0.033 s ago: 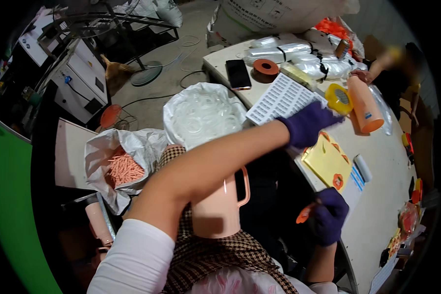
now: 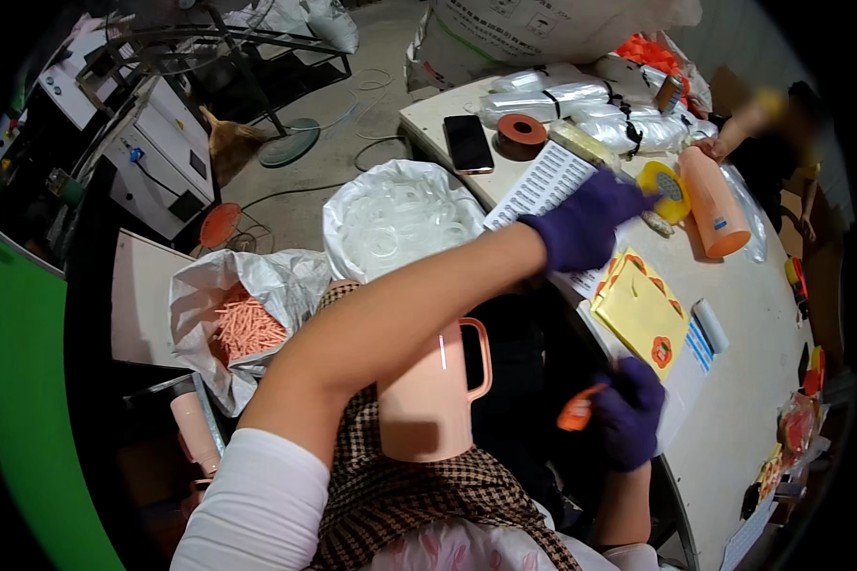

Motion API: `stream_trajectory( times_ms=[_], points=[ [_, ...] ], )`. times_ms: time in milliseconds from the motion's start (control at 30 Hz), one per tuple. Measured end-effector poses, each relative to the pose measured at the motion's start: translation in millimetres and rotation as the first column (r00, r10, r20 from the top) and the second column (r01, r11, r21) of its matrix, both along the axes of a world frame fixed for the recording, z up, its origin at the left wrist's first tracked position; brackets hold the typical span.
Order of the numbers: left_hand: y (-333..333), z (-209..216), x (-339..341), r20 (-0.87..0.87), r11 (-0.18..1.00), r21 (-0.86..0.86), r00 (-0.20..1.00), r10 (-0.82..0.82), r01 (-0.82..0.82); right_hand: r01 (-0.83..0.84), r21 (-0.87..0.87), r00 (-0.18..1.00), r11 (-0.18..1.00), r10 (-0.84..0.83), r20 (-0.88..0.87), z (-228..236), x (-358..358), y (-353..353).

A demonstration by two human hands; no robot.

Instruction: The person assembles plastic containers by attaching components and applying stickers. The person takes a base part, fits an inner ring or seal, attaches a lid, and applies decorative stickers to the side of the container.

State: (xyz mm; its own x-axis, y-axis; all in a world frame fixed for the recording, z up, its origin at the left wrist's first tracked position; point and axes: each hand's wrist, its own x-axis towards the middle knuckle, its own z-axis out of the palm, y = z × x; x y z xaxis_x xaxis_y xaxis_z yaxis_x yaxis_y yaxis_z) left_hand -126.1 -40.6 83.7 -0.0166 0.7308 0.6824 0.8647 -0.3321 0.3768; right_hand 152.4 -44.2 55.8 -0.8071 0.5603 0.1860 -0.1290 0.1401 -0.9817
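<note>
My left hand (image 2: 590,224), in a purple glove, is stretched across the table over the sheet of printed labels (image 2: 538,186). Its visible fingers point toward a yellow tape roll (image 2: 665,192), and nothing shows in them. My right hand (image 2: 628,414), also gloved, is closed on a small orange tag (image 2: 578,409) beside the table edge. A peach tumbler (image 2: 424,419) with a handle rests on my lap, its upper part hidden under my left forearm. Yellow sheets with orange stickers (image 2: 638,319) lie between my hands on the table.
A bag of clear rings (image 2: 400,219) and a bag of peach sticks (image 2: 248,324) stand left. A phone (image 2: 468,143), brown tape roll (image 2: 521,136) and wrapped plastic bundles (image 2: 552,100) lie at the table's far end. Another person's hand (image 2: 709,147) touches a peach cylinder (image 2: 712,205).
My left hand has shifted slightly left and up. The orange tag in my right hand has turned and shows more of its face, while that hand has moved slightly left.
</note>
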Motion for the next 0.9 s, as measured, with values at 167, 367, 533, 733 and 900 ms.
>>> stream_trajectory(
  times_ms=[167, 367, 533, 733, 900],
  points=[
    [-156.7, 57.4, -36.4, 0.497, 0.984, 0.113, 0.866, 0.061, -0.134, -0.395, -0.348, 0.886, 0.850, 0.453, 0.100, -6.5, -82.4, -47.0],
    [-295.7, -15.9, -7.8, 0.779, 0.839, 0.029, 0.538, 0.322, -0.544, -0.511, -0.223, 0.796, 0.830, 0.555, 0.243, -24.8, -116.0, -84.5],
    [-335.5, -58.2, 5.2, 0.825, 0.786, -0.102, 0.390, 0.409, -0.610, -0.485, -0.162, 0.770, 0.860, 0.507, 0.387, -23.6, -121.8, -104.6],
    [-291.9, -79.7, -32.7, 0.359, 0.829, -0.140, 0.752, 0.553, -0.542, -0.300, 0.805, 0.952, 0.511, 0.208, 0.222, -37.1, -121.0, -120.2],
    [-270.1, -133.4, -63.0, 0.271, 0.886, -0.382, 0.885, 0.379, -0.263, -0.159, 0.802, 0.977, 0.576, 0.209, 0.044, -62.7, -97.3, -96.7]
  ],
)
